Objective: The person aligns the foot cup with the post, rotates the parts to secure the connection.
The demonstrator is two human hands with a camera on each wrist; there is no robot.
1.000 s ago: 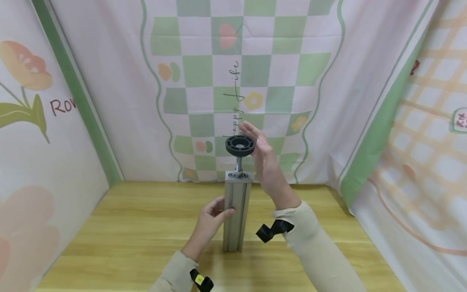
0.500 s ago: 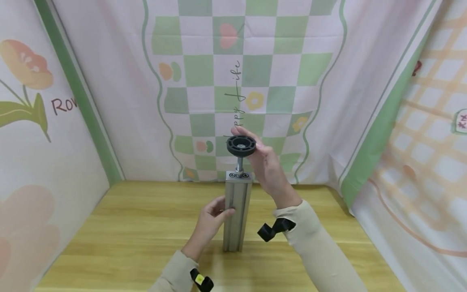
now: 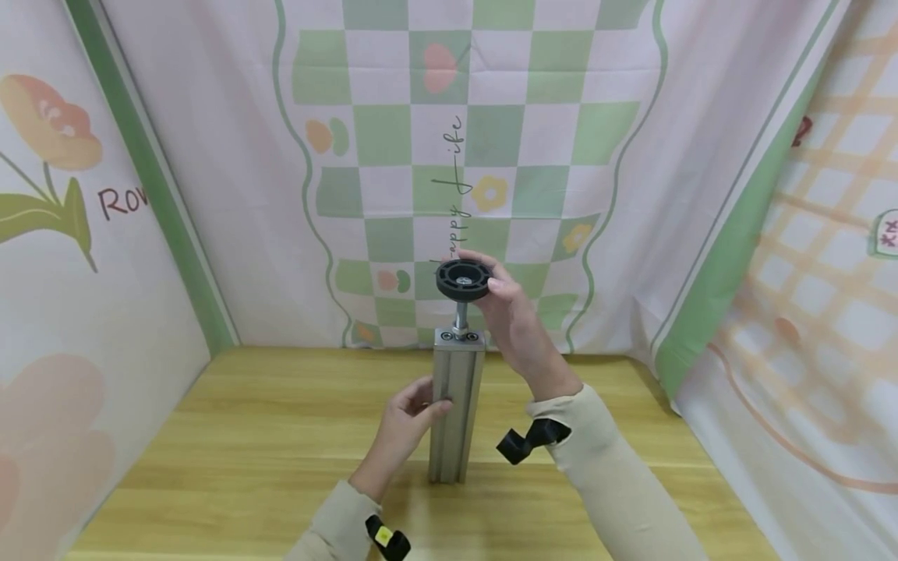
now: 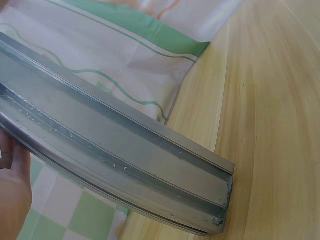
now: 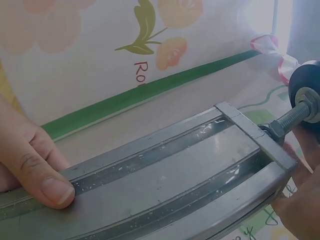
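Note:
An aluminium profile [image 3: 452, 413] with long slots stands upright on the wooden table, its bottom end at the tabletop in the left wrist view. From its capped top end rises a threaded stud [image 3: 460, 315] bearing a round black levelling foot [image 3: 461, 291], cupped side up. My left hand [image 3: 398, 428] grips the profile about halfway up, thumb on the near face and fingers behind. My right hand [image 3: 517, 331] holds the levelling foot by its right side, thumb at the rim and fingers wrapped behind. In the right wrist view a nut [image 5: 276, 130] sits on the stud by the end plate.
The wooden table [image 3: 245, 452] runs back to a checkered cloth [image 3: 547, 148] hanging behind it. Patterned cloths also hang on the left [image 3: 63, 312] and right [image 3: 793, 327]. Each wrist wears a black strap mount.
My right hand's fingers have closed in round the levelling foot from the right, and the thumb has come to its rim. The left hand and profile have stayed in place.

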